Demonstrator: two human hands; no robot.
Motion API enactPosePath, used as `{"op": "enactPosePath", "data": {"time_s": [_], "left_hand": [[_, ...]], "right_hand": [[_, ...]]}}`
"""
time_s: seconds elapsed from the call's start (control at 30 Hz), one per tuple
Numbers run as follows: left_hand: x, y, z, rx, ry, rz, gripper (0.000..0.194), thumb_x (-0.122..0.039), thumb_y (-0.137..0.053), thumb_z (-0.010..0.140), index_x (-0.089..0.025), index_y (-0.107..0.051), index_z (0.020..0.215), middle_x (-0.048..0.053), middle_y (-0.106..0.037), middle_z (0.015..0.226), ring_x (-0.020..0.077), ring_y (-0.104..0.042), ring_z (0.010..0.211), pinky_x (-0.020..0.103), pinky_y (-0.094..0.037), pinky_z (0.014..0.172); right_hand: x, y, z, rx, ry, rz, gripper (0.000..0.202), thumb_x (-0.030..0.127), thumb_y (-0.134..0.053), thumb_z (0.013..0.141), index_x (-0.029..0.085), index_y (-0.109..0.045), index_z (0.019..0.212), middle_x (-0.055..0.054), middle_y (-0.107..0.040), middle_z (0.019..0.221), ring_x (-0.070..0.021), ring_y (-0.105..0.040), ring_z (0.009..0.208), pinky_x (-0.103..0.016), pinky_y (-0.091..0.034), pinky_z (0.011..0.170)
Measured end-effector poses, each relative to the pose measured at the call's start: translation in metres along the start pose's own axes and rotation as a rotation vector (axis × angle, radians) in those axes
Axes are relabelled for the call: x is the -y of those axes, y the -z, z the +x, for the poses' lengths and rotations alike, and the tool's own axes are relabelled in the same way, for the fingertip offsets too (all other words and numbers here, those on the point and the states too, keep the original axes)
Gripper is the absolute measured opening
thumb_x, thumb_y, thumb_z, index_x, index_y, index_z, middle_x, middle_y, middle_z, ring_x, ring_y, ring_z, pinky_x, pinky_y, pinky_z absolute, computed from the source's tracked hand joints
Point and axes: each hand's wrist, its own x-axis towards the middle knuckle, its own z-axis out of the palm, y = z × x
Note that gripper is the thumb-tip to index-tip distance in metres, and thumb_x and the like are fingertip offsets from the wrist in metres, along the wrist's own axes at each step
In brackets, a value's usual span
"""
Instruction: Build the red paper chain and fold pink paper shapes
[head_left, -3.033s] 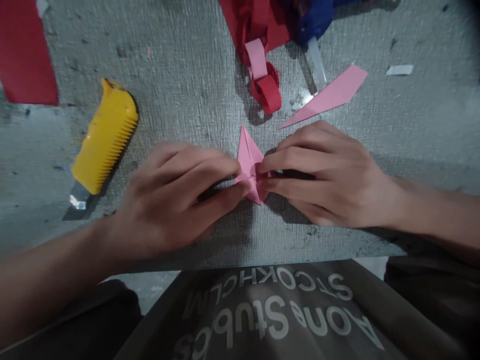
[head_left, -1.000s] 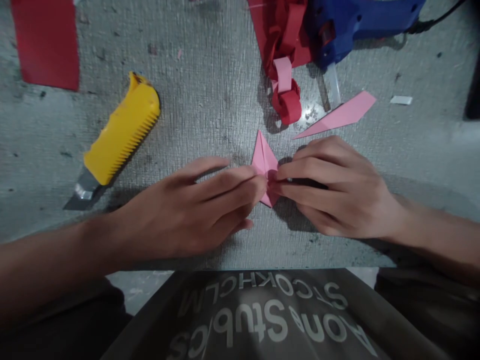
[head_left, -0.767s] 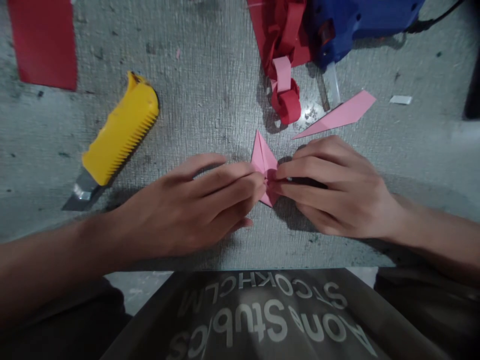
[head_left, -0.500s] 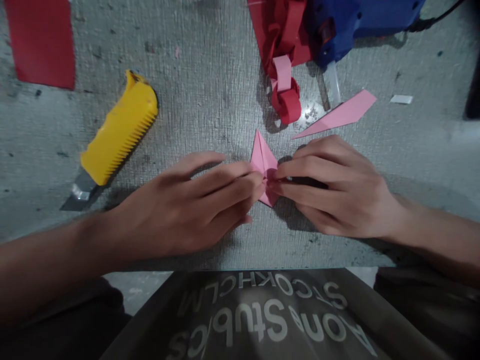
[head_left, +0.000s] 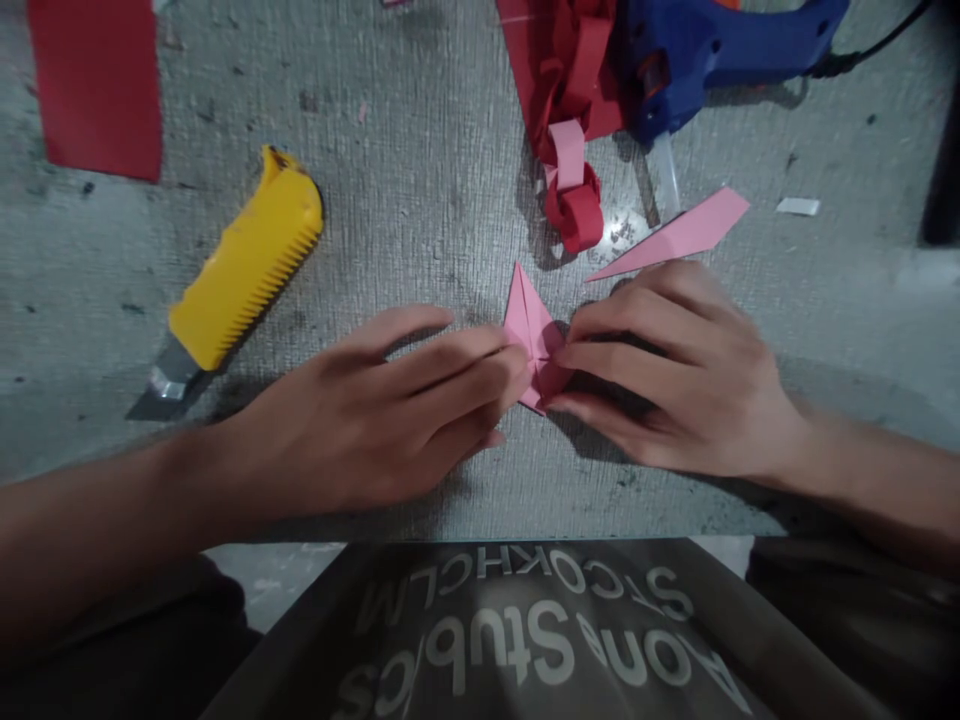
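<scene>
A small folded pink paper [head_left: 529,312] lies on the grey textured table between my hands, its point facing away from me and creases meeting near its middle. My left hand [head_left: 405,400] presses on its left edge with the fingertips together. On the right edge rest the fingertips of my right hand [head_left: 667,370], the fingers bent and partly spread, the lowest one at the paper's bottom corner. A long pointed pink paper piece [head_left: 682,238] lies just beyond my right hand.
A yellow-handled cutter [head_left: 247,265] lies at the left, near a red paper [head_left: 97,90]. Behind the folded paper are a red and pink paper chain [head_left: 579,205] and a blue glue gun [head_left: 735,45] with a cord. The table edge [head_left: 480,540] runs close to me.
The fingers of my right hand have shifted slightly right and spread, uncovering more of the folded paper's middle. My left hand stays in place. The view has shifted slightly.
</scene>
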Motion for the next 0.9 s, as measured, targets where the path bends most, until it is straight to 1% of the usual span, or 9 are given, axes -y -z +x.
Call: {"op": "enactPosePath", "data": {"time_s": [0.2,0.33,0.4,0.47,0.57,0.73,0.9], "left_hand": [[0.0000,0.0004,0.0005,0.006,-0.010,0.027,0.017,-0.023,-0.061,0.109,-0.021,-0.076,0.116,0.007,-0.075,0.135,0.0250,-0.070,0.128,0.045,-0.063,0.107],[0.0002,-0.0009,0.0000,-0.005,0.004,0.008,0.016,-0.024,-0.062,0.109,-0.021,-0.076,0.116,0.006,-0.076,0.133,0.0250,-0.072,0.127,0.044,-0.065,0.106],[0.0003,-0.0010,-0.0002,-0.005,0.013,-0.007,0.015,-0.023,-0.062,0.108,-0.022,-0.075,0.116,0.005,-0.076,0.132,0.0246,-0.073,0.126,0.043,-0.065,0.107],[0.0006,-0.0006,0.0000,-0.011,0.003,-0.007,0.016,-0.023,-0.061,0.109,-0.020,-0.075,0.116,0.005,-0.077,0.131,0.0245,-0.074,0.125,0.043,-0.065,0.107],[0.0010,-0.0001,0.0007,-0.020,-0.011,0.023,0.018,-0.022,-0.059,0.111,-0.017,-0.074,0.117,0.005,-0.078,0.130,0.0237,-0.074,0.123,0.043,-0.065,0.104],[0.0016,-0.0010,0.0020,-0.060,-0.032,0.030,0.020,-0.025,-0.062,0.111,-0.014,-0.075,0.121,0.007,-0.079,0.128,0.0251,-0.075,0.121,0.045,-0.065,0.099],[0.0013,-0.0018,0.0022,-0.060,-0.034,0.011,0.020,-0.024,-0.064,0.110,-0.012,-0.075,0.122,0.010,-0.077,0.130,0.0271,-0.075,0.123,0.046,-0.065,0.101]], "right_hand": [[-0.0013,0.0003,0.0019,-0.007,-0.002,0.046,0.008,0.025,-0.073,0.102,0.023,-0.067,0.106,-0.005,-0.076,0.111,-0.0277,-0.067,0.096,-0.047,-0.051,0.086],[-0.0014,0.0018,0.0038,-0.001,0.002,0.069,0.007,0.023,-0.073,0.102,0.022,-0.067,0.105,-0.006,-0.075,0.109,-0.0274,-0.066,0.096,-0.046,-0.049,0.084],[-0.0010,0.0015,0.0037,-0.002,0.002,0.051,0.009,0.024,-0.073,0.102,0.022,-0.068,0.109,-0.006,-0.074,0.110,-0.0273,-0.066,0.097,-0.046,-0.049,0.084],[-0.0007,0.0006,0.0030,-0.008,0.023,0.019,0.012,0.028,-0.073,0.103,0.022,-0.068,0.112,-0.007,-0.075,0.113,-0.0277,-0.064,0.097,-0.046,-0.049,0.085],[-0.0003,-0.0004,0.0021,0.000,0.042,-0.015,0.012,0.029,-0.072,0.105,0.021,-0.067,0.112,-0.008,-0.076,0.115,-0.0277,-0.062,0.099,-0.047,-0.049,0.087],[0.0005,0.0005,0.0034,0.037,-0.014,0.015,0.009,0.025,-0.072,0.104,0.022,-0.069,0.113,-0.007,-0.076,0.116,-0.0270,-0.063,0.101,-0.047,-0.047,0.089],[0.0014,0.0007,0.0047,0.056,-0.065,0.075,0.004,0.024,-0.069,0.105,0.023,-0.066,0.108,-0.005,-0.074,0.116,-0.0272,-0.064,0.101,-0.047,-0.046,0.092]]}}
